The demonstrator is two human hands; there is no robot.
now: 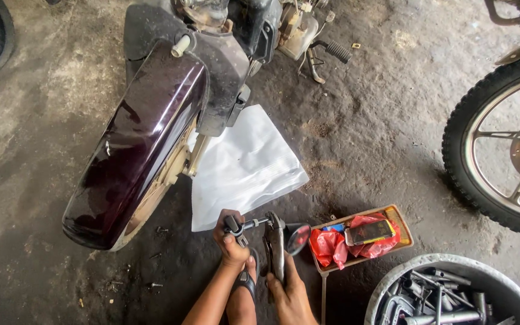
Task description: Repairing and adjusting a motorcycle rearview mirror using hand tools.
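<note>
- The left hand's [232, 245] grip is wrapped tight around the dark clamp end of a thin metal mirror stem [249, 225], low in the frame just left of centre.
- The right hand's [291, 295] grip closes on the handles of dark, worn steel locking pliers [274, 245], which point upward so that their head meets the stem.
- A small black-backed round mirror head [298, 238] sits at the right end of the stem; its glass face is hard to make out.
- A foot in a black sandal [245, 283] lies between the two forearms, partly hidden by them and cut off by the bottom edge.
- A glossy dark maroon motorcycle fender [133, 144] fills the upper left; the wheel under it is mostly hidden and the bike's upper parts run out of the top edge.
- A white cloth sheet [248, 162] lies on the floor at centre, its left edge tucked under the bike.
- A small orange-brown tray [399, 222] right of the hands holds a crumpled red plastic bag [331, 247] and a dark phone [369, 232].
- A grey round metal basin of tools [452, 295] is cropped at the lower right corner.
- A spoked tyre [489, 150] is cut off at the right edge.
- The rough, stained concrete floor [362, 120] carries scattered small bolts at lower left.
</note>
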